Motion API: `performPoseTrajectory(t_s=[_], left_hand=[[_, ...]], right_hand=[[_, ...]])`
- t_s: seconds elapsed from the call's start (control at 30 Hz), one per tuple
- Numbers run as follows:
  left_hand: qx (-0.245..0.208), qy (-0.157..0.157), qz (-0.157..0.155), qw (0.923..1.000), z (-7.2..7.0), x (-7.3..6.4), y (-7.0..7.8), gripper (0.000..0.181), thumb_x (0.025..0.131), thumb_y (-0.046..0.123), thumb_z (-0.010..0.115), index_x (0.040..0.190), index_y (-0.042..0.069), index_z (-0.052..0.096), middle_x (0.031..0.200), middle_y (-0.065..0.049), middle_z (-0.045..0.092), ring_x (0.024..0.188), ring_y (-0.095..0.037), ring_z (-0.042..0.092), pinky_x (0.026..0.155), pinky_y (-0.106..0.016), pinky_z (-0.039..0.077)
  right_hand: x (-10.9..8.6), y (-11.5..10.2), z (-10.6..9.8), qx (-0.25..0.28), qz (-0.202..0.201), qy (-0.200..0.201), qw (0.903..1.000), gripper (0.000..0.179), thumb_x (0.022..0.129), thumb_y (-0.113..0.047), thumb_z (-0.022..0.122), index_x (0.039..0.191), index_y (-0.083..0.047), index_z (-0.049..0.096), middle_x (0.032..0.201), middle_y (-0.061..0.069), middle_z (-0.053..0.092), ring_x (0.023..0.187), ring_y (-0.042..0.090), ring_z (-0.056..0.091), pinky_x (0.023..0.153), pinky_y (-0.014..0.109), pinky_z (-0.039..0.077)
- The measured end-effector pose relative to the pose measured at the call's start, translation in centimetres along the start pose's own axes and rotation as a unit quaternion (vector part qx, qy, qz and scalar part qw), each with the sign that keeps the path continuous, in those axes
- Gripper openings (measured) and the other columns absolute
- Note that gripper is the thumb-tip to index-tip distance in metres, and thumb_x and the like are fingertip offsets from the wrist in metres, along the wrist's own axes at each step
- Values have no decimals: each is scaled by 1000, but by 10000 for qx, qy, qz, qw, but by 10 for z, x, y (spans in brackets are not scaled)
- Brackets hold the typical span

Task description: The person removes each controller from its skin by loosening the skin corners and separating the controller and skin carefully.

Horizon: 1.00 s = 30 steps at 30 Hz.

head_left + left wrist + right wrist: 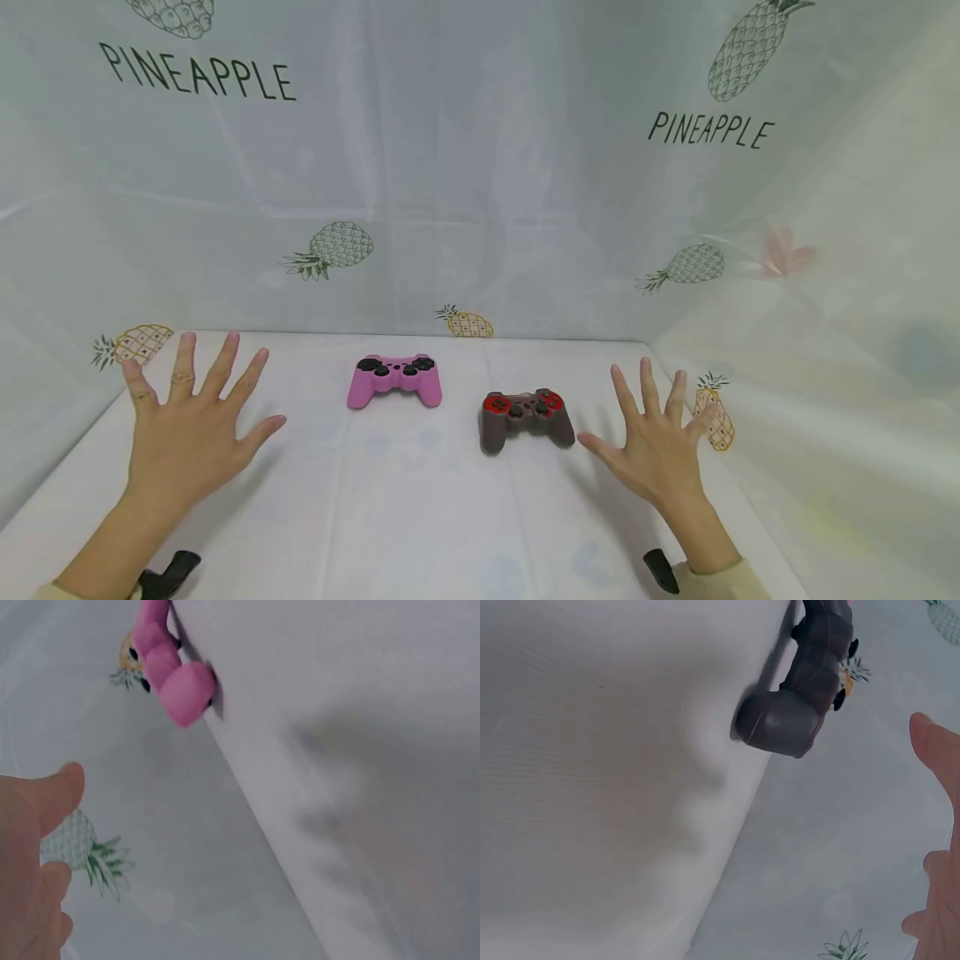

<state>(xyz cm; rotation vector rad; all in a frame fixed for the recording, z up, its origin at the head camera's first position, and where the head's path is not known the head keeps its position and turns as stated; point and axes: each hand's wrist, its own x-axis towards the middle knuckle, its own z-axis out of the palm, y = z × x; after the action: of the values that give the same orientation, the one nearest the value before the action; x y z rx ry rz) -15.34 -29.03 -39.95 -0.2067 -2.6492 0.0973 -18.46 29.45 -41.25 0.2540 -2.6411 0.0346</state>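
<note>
Pink plastic game controller [394,379] and brown, red-buttoned controller [526,415] are lying mid-frame, untouched. Left hand [187,425] and right hand [656,442] are hovering, fingers spread apart. A hasty grab risks knocking either controller sliding.

1. The white cloth-covered bench [420,517] lies bare across its near half, between the two spread hands, so there is open room there.
2. The pink plastic game controller [394,380] sits left of centre toward the back; the grey game controller with red buttons [527,417] sits right of centre, nearer. A bare gap separates them.
3. The left hand [189,425] hovers well apart from the pink controller, with open cloth between.
4. The right hand [654,440] is just beside the grey controller, its thumb near the right grip.
5. The pale pineapple-print curtain [480,183] closes the back and both sides, close behind the pink controller.
</note>
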Motion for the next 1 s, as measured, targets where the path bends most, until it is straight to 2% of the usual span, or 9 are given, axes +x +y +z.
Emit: performPoseTrajectory(t_s=[0.27, 0.43, 0.63, 0.8, 0.9, 1.0], left_hand=[[-120, 216, 228, 9994, 10, 23, 35, 94, 90, 68, 63, 167, 24, 33, 178, -9, 13, 163, -40, -14, 116, -75, -19], [-220, 148, 344, 9991, 14, 36, 61, 92, 92, 64, 65, 167, 22, 34, 175, -14, 22, 162, -42, -11, 118, -73, -18], [-523, -50, 421, 9977, 17, 52, 94, 87, 96, 62, 65, 167, 22, 35, 175, -15, 23, 162, -48, 0, 120, -72, -14], [-829, -400, 475, 9946, 20, 62, 118, 85, 98, 61, 64, 168, 24, 32, 176, -13, 20, 162, -48, 7, 121, -76, 1], [-1150, -531, 460, 9909, 21, 66, 131, 84, 98, 58, 66, 168, 24, 33, 175, -14, 23, 159, -48, 20, 121, -74, 17], [-1503, -583, 455, 9859, 23, 70, 144, 82, 99, 57, 67, 167, 24, 35, 172, -15, 30, 151, -47, 37, 115, -69, 36]], right_hand=[[9, -7, 0, 104, 70, -140, 9998, 110, 85, -83, 64, 171, -30, 20, 177, 18, 11, 154, 66, 3, 101, 94, -5], [15, -14, 2, 255, 94, -348, 9990, 109, 87, -83, 61, 171, -28, 18, 176, 20, 11, 155, 65, -1, 101, 94, -5], [22, -21, 3, 579, 206, -712, 9956, 108, 90, -82, 60, 172, -27, 15, 177, 21, 9, 155, 65, 5, 104, 93, 7], [27, -26, 8, 942, 203, -938, 9909, 104, 93, -79, 59, 172, -27, 15, 176, 21, 12, 154, 62, 18, 106, 88, 23], [28, -29, 12, 1190, 178, -1009, 9876, 101, 94, -75, 61, 172, -26, 17, 175, 21, 16, 151, 59, 28, 103, 82, 35], [30, -31, 16, 1416, 216, -1115, 9834, 98, 96, -72, 61, 171, -25, 19, 174, 22, 21, 147, 57, 37, 97, 79, 43]])
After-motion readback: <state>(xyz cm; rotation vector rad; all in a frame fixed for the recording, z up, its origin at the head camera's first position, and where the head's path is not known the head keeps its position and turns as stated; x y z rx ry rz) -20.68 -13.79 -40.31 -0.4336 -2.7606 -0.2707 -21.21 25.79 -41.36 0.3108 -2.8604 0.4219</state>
